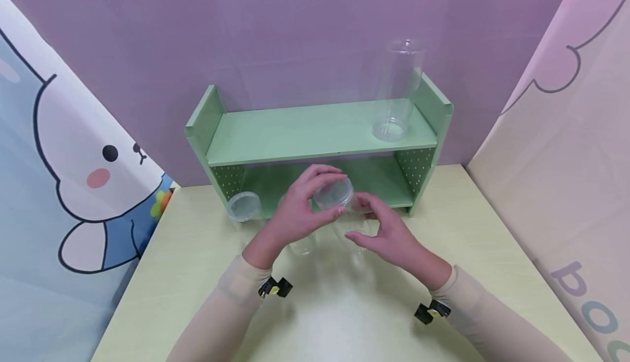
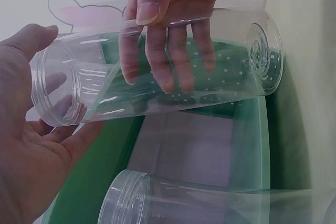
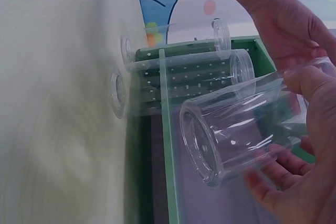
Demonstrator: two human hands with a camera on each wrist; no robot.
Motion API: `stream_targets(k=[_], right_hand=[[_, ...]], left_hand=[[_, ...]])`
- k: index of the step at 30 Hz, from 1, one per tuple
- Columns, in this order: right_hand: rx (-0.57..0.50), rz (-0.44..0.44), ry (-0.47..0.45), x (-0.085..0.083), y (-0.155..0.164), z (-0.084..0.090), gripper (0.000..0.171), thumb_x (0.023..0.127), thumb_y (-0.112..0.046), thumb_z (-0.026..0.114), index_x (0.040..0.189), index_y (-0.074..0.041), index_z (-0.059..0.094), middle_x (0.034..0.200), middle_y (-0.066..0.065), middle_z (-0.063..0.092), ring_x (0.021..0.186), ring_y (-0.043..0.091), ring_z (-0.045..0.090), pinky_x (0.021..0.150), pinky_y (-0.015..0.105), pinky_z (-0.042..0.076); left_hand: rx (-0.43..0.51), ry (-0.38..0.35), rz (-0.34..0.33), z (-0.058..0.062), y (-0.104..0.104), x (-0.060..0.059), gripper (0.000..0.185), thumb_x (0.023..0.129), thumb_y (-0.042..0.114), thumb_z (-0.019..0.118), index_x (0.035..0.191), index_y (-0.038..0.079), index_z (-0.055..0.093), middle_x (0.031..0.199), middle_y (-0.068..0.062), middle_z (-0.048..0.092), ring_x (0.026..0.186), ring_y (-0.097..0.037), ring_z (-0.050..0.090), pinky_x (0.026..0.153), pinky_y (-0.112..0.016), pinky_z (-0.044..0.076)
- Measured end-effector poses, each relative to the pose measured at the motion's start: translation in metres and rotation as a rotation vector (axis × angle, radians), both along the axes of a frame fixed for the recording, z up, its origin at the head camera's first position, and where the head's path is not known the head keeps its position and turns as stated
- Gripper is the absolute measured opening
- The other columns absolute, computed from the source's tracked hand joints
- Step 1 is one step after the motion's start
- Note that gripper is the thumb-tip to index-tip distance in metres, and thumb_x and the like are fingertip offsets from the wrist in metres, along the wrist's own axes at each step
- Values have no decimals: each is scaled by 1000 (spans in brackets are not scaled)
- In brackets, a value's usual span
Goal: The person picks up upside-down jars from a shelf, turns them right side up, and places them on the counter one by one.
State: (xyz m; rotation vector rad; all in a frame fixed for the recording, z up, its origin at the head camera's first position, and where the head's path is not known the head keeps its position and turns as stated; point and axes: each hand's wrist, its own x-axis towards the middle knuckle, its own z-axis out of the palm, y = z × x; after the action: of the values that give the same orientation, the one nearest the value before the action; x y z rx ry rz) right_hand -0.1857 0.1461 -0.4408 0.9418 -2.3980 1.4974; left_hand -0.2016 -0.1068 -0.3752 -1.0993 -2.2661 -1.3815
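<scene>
Clear plastic is what both hands are working with. From the head view, the left hand (image 1: 300, 209) is curling round the open mouth end of a transparent jar (image 1: 334, 195), held in the air above the desk (image 1: 197, 274), in front of the green shelf (image 1: 315, 132), while the right hand (image 1: 389, 231) is gripping its body. A lidded jar (image 1: 243, 206) is standing at the shelf's lower left corner, and a tall jar (image 1: 396, 91) is standing upright at the right end of the top board.

From the left wrist, the jar (image 2: 157, 66) is lying level, right fingers (image 2: 168, 51) wrapping it from above.

From the right wrist, the jar's base (image 3: 202, 145) is pointing toward the shelf. I judge the jar is being carried for placing; next it wants turning upright and setting down gently.
</scene>
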Motion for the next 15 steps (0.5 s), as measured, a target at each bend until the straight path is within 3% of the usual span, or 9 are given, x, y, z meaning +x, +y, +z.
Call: stream_targets(k=[8,15], right_hand=[[-5,4,-26,1,-1,-1,77,90,-12,94,156,-12,54,141,4,66,131,25,65,108,49,59],[-22,1,-25,1,-2,-2,77,88,-8,95,154,-8,55,138,6,68,129,26,66,107,48,59]], left_hand=[[-3,-26,20,-1,-5,2,58,95,21,90,149,19,69,151,3,57,131,-20,59,100,-44,59],[70,-4,71,3,-26,4,48,99,10,84,144,7,69,149,-7,60,138,-27,58,110,-50,58]])
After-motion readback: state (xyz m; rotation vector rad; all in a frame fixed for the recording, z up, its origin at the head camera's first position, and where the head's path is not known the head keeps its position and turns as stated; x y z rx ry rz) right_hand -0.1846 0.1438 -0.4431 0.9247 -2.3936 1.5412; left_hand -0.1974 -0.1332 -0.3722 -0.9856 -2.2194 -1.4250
